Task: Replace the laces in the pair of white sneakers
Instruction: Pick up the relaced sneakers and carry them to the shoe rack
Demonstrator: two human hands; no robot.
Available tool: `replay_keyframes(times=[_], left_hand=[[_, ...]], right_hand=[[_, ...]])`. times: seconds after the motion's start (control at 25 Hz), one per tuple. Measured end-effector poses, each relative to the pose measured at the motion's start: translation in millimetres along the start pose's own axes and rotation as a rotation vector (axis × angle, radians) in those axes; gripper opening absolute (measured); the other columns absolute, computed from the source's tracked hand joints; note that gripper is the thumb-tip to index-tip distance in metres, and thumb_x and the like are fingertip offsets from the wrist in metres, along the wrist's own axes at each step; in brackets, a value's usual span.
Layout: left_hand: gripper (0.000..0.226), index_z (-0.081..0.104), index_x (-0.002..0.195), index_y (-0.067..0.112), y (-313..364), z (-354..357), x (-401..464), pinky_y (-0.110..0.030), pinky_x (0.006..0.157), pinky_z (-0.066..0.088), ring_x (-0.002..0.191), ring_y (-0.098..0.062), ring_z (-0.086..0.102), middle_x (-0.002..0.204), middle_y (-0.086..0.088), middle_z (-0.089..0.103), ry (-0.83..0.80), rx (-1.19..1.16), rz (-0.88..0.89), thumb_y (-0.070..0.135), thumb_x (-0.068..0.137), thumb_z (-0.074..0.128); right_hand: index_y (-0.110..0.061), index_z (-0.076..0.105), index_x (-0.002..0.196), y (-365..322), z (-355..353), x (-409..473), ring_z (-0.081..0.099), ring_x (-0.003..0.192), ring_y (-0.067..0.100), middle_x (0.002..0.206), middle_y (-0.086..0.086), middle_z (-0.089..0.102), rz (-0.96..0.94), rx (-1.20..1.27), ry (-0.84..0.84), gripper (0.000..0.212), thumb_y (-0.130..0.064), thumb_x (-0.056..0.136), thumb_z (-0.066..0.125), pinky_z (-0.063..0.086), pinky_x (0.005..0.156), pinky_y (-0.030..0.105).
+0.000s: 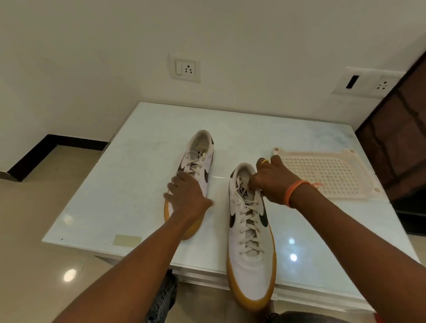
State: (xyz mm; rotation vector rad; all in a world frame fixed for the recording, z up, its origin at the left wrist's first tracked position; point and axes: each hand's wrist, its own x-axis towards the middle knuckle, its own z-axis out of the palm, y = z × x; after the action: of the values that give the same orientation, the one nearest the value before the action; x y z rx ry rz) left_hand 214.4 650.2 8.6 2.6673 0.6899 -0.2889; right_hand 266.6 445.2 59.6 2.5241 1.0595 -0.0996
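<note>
Two white sneakers with black side marks and gum-yellow soles lie on a pale glass-topped table (pixel 124 182), toes towards me. The left sneaker (pixel 202 151) sits mid-table with its white laces threaded. My left hand (pixel 187 196) rests flat on its front part, fingers spread. The right sneaker (pixel 249 237) lies nearer me, its toe overhanging the front edge. My right hand (pixel 270 180), with a ring and an orange wrist thread, pinches the lace (pixel 242 186) at the top eyelets by the tongue.
A cream perforated plastic tray (pixel 327 175) lies on the table's right side, just behind my right hand. A wall with two socket plates stands behind the table. Dark wooden furniture (pixel 405 148) borders the right. A tape patch (pixel 127 239) sits near the front left corner.
</note>
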Motion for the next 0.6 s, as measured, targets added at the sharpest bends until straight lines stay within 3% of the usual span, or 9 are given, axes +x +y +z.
replay_keyframes(times=[0.12, 0.32, 0.4, 0.48, 0.6], left_hand=[[0.106, 0.027, 0.140, 0.003, -13, -10, 26, -0.043, 0.100, 0.040, 0.123, -0.035, 0.045, 0.135, -0.017, 0.042, -0.001, 0.031, 0.159, 0.031, 0.058, 0.088], [0.095, 0.037, 0.133, 0.027, -48, -47, 68, -0.042, 0.095, 0.046, 0.116, -0.028, 0.048, 0.132, -0.002, 0.048, -0.331, 0.007, 0.408, 0.012, 0.051, 0.083], [0.096, 0.028, 0.143, 0.031, -46, -53, 76, -0.047, 0.111, 0.033, 0.132, -0.030, 0.036, 0.145, -0.006, 0.041, -0.430, 0.063, 0.464, 0.013, 0.061, 0.075], [0.104, 0.008, 0.154, 0.027, -37, -63, 72, -0.052, 0.120, 0.001, 0.148, -0.030, 0.007, 0.159, -0.011, 0.017, -0.445, 0.150, 0.494, 0.019, 0.072, 0.072], [0.137, -0.024, 0.149, 0.028, -31, -68, 42, -0.061, 0.115, -0.006, 0.148, -0.032, -0.014, 0.161, -0.010, -0.015, -0.439, 0.115, 0.453, 0.056, 0.061, 0.078]], right_hand=[[-0.032, 0.066, 0.114, 8, -3, 6, 0.048, 0.107, 0.024, 0.104, 0.000, 0.068, -0.029, 0.039, -0.025, 0.027, -0.023, 0.089, 0.063, 0.029, 0.085, 0.038], [-0.033, 0.064, 0.113, -6, 6, 2, 0.053, 0.106, 0.028, 0.102, 0.002, 0.067, 0.118, 0.136, 0.007, 0.022, -0.032, 0.091, 0.059, 0.031, 0.089, 0.040], [-0.026, 0.066, 0.105, -28, 11, -4, 0.061, 0.094, 0.031, 0.093, 0.008, 0.069, 0.148, 0.177, 0.145, 0.021, -0.034, 0.085, 0.067, 0.036, 0.085, 0.041], [-0.018, 0.065, 0.091, -56, 15, -9, 0.065, 0.072, 0.034, 0.078, 0.012, 0.069, 0.171, 0.269, 0.249, 0.027, -0.029, 0.072, 0.079, 0.043, 0.073, 0.042], [-0.015, 0.060, 0.105, -60, 13, -9, 0.060, 0.085, 0.032, 0.103, 0.011, 0.064, 0.118, 0.466, 0.288, 0.045, -0.039, 0.071, 0.078, 0.045, 0.073, 0.041]])
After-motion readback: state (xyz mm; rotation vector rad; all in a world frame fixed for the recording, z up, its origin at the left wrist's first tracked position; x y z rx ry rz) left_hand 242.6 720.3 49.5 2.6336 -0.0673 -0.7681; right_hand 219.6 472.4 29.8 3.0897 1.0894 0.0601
